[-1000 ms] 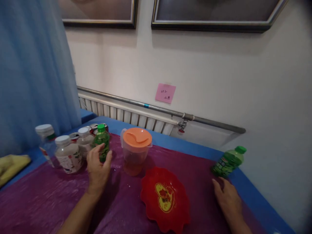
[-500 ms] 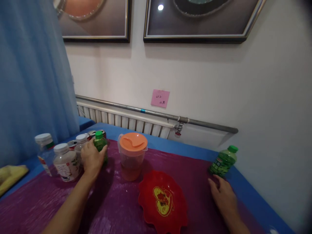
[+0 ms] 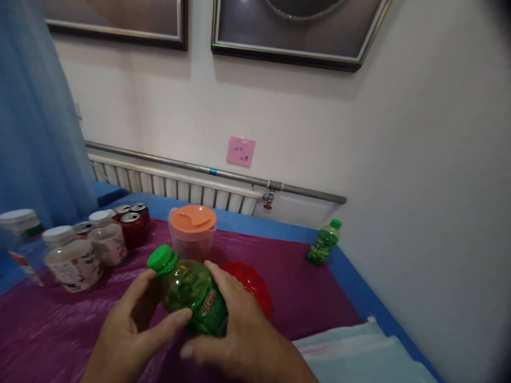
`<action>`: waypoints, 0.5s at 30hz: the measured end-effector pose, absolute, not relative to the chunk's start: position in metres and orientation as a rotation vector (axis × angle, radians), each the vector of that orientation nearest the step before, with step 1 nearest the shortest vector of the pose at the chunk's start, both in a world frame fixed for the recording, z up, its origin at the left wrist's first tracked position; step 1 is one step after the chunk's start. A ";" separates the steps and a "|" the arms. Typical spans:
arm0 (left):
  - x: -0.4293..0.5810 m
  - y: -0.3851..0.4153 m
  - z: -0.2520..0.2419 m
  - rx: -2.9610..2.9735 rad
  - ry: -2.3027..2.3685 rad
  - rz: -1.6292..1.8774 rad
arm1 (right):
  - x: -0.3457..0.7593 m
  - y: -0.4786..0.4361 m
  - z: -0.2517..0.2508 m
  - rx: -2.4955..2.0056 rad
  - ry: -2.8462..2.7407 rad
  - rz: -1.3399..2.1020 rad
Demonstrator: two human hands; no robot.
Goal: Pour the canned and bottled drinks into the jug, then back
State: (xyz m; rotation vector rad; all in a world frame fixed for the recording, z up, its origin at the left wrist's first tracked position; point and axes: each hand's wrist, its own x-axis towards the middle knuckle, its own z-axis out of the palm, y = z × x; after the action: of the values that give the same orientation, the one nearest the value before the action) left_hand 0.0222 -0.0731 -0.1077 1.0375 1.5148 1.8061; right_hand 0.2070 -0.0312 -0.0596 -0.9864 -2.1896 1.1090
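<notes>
A small green drink bottle [image 3: 191,290] with a green cap is held up in front of me, tilted so the cap points to the upper left. My left hand [image 3: 133,319] grips it near the neck, thumb across its front. My right hand [image 3: 243,324] is wrapped round the lower end from the right. Behind the bottle stands a clear pitcher [image 3: 191,244] with an orange lid. The red scalloped plate [image 3: 255,287] is partly hidden by my right hand.
Another green bottle [image 3: 324,243] stands at the right on the purple cover [image 3: 291,276]. White-capped bottles [image 3: 74,266] and several red cans [image 3: 136,226] are grouped at the left. A pale blue cloth [image 3: 355,351] lies at the lower right.
My left hand has lifted the green bottle from beside the cans and brought it toward me. My right hand has moved left from near the other bottle and taken hold of it. The view has shifted.
</notes>
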 end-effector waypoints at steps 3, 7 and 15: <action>0.022 -0.069 -0.106 0.899 1.355 1.755 | 0.207 -0.028 -0.052 -0.957 -2.174 1.189; -0.008 -0.065 -0.088 1.248 1.417 1.647 | 0.220 -0.017 -0.051 -0.937 -2.227 1.072; -0.032 -0.058 -0.081 1.624 1.545 1.295 | 0.225 -0.006 -0.073 -0.937 -2.388 0.994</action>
State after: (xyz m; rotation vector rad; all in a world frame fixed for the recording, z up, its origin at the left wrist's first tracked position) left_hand -0.0321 -0.0581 -0.0813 1.6242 1.5449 1.2953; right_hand 0.2254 -0.0059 -0.0731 -0.9373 -2.3880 0.9937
